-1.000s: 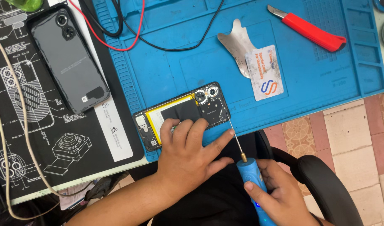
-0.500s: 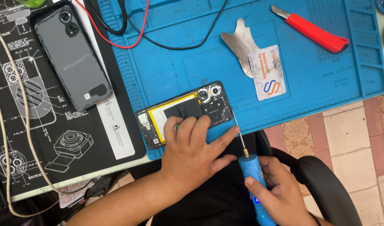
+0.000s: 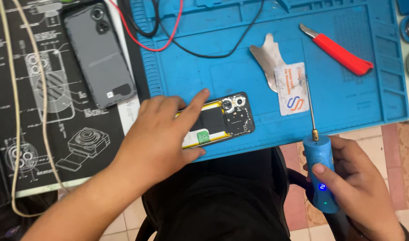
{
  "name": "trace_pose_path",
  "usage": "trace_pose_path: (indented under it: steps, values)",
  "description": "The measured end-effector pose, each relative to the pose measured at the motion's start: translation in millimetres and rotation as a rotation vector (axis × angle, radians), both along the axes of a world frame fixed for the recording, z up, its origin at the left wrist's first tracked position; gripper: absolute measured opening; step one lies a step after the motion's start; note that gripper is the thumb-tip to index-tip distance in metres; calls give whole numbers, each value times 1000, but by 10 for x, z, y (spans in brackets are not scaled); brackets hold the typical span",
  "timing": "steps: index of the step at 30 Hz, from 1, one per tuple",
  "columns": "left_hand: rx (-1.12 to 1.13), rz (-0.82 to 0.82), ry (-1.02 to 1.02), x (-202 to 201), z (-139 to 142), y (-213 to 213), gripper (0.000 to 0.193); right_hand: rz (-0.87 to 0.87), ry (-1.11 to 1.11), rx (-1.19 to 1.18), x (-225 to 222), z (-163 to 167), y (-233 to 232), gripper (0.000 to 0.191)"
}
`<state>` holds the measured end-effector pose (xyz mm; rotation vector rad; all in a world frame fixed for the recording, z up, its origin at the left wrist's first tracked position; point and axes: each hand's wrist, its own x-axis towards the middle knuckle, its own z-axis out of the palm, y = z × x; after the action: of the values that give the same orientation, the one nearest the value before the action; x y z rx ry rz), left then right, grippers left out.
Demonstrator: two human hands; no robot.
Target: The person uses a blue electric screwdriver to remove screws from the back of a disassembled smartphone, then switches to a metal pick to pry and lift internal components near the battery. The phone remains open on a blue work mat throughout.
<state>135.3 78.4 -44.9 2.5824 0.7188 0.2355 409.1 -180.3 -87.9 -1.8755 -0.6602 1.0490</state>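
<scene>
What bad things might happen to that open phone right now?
The opened phone lies near the blue mat's front edge under the left hand, so a nudge might slide it off. The electric screwdriver in the right hand has a long thin bit that might scratch the bare circuit parts.
</scene>
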Motion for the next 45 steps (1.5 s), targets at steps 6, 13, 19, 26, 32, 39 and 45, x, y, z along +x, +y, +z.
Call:
trace_pose_path:
  steps: [6,13,19,26,32,39,45]
  values:
    - [-196,-132,248,206,24,173,103,-15,74,21,-35,-56,18,54]
    - [275,-357,185,410,135,439,73,-55,70,-5,-21,-35,-19,54]
    - [367,-358,143,410,-70,446,67,-7,162,-49,-32,-139,-142,57]
    - [85,-201,-69,74,46,19,52,273,415,-212,-355,-269,-200,66]
    - [35,-271,-208,-37,-282,-560,55,310,488,-269,-625,-311,-128,66]
    - [94,-329,-197,-100,-520,-545,64,257,490,-276,-684,-299,-143,63]
    - [126,-318,-165,-63,-564,-576,68,262,480,-222,-737,-318,-153,62]
